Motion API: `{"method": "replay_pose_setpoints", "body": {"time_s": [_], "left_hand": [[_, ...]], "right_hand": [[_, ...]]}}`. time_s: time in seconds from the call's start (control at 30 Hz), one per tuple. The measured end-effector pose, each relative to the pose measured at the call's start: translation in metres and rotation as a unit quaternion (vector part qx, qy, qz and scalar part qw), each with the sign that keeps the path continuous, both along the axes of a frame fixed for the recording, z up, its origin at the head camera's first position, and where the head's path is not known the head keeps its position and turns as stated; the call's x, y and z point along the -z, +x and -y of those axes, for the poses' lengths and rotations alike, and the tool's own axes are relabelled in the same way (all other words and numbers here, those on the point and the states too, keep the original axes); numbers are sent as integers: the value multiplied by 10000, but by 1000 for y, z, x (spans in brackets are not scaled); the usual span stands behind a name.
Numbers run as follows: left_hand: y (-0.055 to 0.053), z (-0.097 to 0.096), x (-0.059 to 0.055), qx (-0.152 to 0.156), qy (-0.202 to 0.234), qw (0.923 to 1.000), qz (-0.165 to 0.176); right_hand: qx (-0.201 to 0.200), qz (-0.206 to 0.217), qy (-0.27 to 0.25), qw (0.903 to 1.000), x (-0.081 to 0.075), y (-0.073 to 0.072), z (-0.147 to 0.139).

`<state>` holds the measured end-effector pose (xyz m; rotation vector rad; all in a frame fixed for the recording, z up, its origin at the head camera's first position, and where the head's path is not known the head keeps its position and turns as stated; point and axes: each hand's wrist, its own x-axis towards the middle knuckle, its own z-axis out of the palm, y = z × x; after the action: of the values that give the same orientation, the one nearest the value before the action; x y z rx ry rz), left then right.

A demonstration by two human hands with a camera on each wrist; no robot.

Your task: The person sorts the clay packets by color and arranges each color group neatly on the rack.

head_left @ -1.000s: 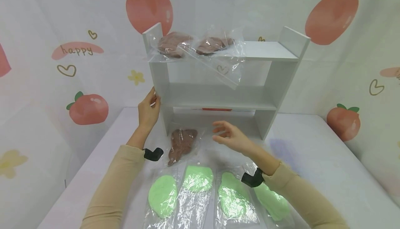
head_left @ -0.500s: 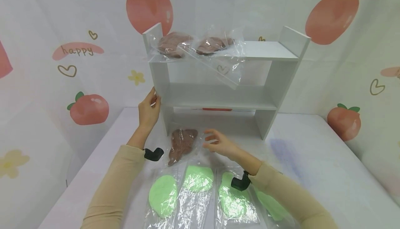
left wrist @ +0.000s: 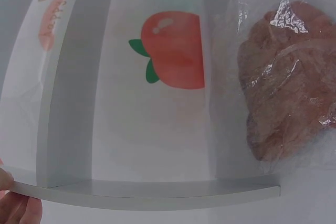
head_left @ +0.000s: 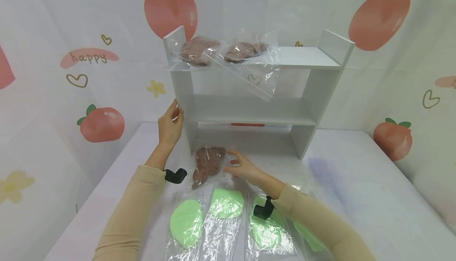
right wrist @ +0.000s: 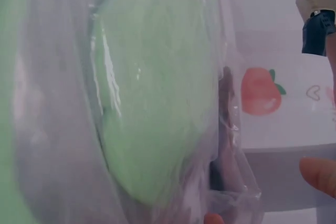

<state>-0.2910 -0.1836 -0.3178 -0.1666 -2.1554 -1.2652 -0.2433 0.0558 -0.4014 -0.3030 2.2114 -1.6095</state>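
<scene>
Head view: the left hand [head_left: 169, 126] is pinching the side panel [head_left: 182, 85] of a white shelf unit [head_left: 306, 58], its grip closed on the board's front edge. Right of the brown bag [head_left: 209, 162], the right hand [head_left: 246, 171] is reaching in with thumb and fingers apart; whether they are touching the clear plastic, I cannot tell. That bag is lying on the bench [head_left: 360, 174] before the unit's left half. Nearer the person, four bagged green pieces [head_left: 186, 223] are lying in a row, the rightmost partly hidden by the sleeve [head_left: 313, 217]. Two more brown bags [head_left: 199, 50] are resting on the top shelf, and a fruit-printed backdrop [head_left: 124, 4] is hanging behind.

Left wrist view: thumb [left wrist: 5, 180] and fingers [left wrist: 31, 212] are gripping the panel from opposite faces, while the brown bag is lying at the right.

Right wrist view: a bagged green piece is filling the foreground, blurred; two fingertips [right wrist: 319, 176] are showing, well apart.
</scene>
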Motion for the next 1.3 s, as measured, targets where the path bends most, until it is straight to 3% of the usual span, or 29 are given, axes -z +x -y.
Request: {"method": "replay_pose_setpoints", "body": {"time_s": [0.63,1.0,1.3], "left_hand": [[0,0,1,-45,-8,9999,-92],[0,0,1,-45,2,10000,-61],[0,-1,0,-52,-18,10000,-58]], "right_hand": [[-2,549,-116,9984,6,-6,22],[-9,353,-133,9993,11,-11,33],[212,228,18,9995,14,-15,43]]}}
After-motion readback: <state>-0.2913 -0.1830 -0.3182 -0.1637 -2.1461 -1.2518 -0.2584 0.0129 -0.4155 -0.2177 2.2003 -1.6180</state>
